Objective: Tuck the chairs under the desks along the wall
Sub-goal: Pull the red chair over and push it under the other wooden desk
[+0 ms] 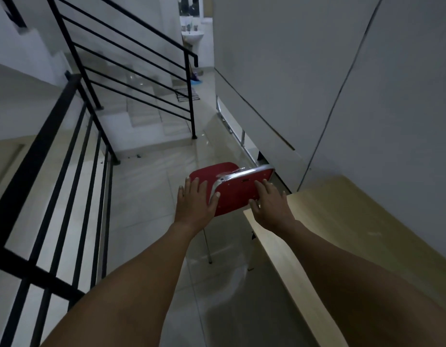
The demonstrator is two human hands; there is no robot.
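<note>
Red chair point(238, 194) backrest between both flat hands

Both bare arms reach forward to a red chair point(238, 194) with a chrome-edged backrest; the left hand point(195, 200) lies flat on the backrest's left edge, fingers spread, the right hand point(268, 202) rests open on its right part; the chair stands on the pale tiled floor point(151, 196) just beside the light wooden desk point(342, 221) along the grey wall point(404, 96); black stair railings point(66, 136) run on the left

Red chair point(238, 194), chrome-framed, beside light wood desk point(342, 234).
</note>
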